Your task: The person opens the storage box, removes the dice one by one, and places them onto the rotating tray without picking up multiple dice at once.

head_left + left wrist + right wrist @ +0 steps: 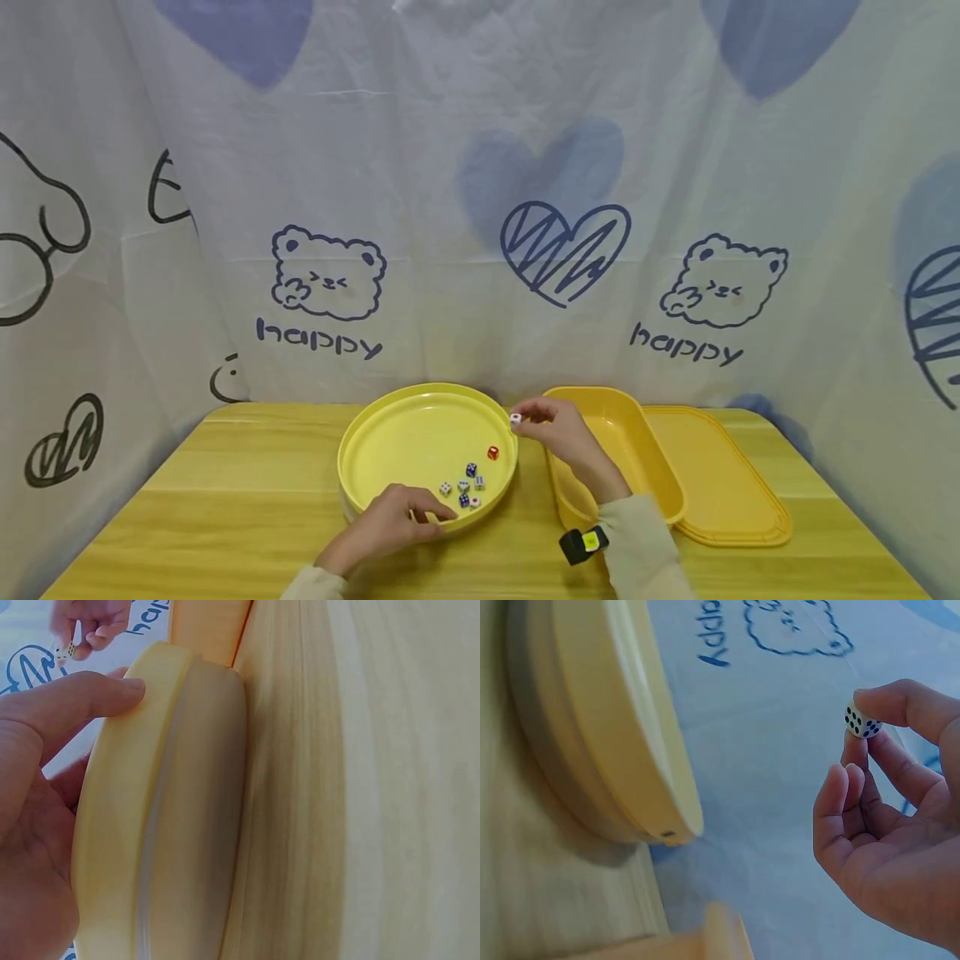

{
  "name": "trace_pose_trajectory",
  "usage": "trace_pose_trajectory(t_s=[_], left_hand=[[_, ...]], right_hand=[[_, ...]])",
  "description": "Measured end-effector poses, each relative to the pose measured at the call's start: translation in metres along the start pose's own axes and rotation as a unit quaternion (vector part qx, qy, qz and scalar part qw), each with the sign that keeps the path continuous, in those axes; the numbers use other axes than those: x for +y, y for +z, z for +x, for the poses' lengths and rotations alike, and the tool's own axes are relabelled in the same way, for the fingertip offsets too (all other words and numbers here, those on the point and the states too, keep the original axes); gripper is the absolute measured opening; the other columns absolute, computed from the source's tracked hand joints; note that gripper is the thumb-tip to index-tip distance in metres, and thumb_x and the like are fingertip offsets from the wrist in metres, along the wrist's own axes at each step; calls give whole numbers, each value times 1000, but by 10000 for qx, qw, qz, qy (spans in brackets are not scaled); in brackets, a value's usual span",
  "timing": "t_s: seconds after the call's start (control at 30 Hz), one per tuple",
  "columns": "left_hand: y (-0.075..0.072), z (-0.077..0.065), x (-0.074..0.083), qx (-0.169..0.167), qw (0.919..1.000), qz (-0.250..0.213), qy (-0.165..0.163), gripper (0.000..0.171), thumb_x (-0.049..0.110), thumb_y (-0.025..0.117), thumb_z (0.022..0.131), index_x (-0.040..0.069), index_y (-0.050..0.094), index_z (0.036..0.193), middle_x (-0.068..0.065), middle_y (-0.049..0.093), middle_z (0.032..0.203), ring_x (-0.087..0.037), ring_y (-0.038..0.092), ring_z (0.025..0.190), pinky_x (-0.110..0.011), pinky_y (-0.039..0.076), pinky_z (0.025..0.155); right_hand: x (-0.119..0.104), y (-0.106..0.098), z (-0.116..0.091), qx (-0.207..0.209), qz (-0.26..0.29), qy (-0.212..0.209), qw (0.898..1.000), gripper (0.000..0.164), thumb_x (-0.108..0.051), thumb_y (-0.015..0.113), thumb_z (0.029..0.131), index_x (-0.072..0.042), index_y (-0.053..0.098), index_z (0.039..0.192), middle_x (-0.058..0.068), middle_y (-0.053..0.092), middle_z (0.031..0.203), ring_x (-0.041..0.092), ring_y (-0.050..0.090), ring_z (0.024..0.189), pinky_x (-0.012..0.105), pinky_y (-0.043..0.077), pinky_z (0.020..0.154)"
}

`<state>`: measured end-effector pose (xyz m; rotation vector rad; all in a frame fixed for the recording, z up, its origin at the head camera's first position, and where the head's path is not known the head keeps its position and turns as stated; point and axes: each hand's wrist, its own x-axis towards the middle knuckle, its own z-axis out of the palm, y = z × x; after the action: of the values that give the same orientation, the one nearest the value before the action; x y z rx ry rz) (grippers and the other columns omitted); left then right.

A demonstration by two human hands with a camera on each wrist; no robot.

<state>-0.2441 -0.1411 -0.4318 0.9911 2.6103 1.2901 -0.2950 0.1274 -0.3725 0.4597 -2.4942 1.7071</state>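
Observation:
A round yellow tray with a raised rim holds several small dice in its right front part. Among them are a red die, a blue die and a white die. My left hand grips the tray's near rim, and the left wrist view has its thumb on the rim's outer side. Just beyond the tray's right edge, my right hand holds a white die in the air. Thumb and fingertips pinch it, with black pips facing the right wrist camera.
Right of the tray stands a deep orange-yellow box, partly under my right forearm. A flat lid of similar colour lies beside it. Behind the wooden table hangs a printed white cloth.

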Motion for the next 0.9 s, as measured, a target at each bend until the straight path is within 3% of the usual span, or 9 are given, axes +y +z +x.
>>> trace_pose_trajectory(t_s=[0.23,0.47,0.9], left_hand=[[0,1,1,41,10000,58,6,15,10,73,85,7,77,99,1,72,92,-2,55,69,-23,46,61],[0,-1,0,71,9999,57,133,15,9,74,84,5,77,98,0,72,91,-1,54,69,-23,46,60],[3,2,-1,85,9996,94,271,15,9,73,84,5,77,98,1,72,90,-1,55,68,-23,46,60]], right_hand=[[4,23,-1,-255,58,-262,9993,19,-6,72,85,5,69,99,3,63,85,17,54,79,29,46,72],[18,43,-1,-546,-125,-424,9975,17,-10,73,84,1,70,96,0,63,84,13,54,79,27,48,70],[31,49,-3,-642,-645,-473,9947,14,-5,75,79,-1,69,90,1,60,80,13,53,75,27,47,69]])
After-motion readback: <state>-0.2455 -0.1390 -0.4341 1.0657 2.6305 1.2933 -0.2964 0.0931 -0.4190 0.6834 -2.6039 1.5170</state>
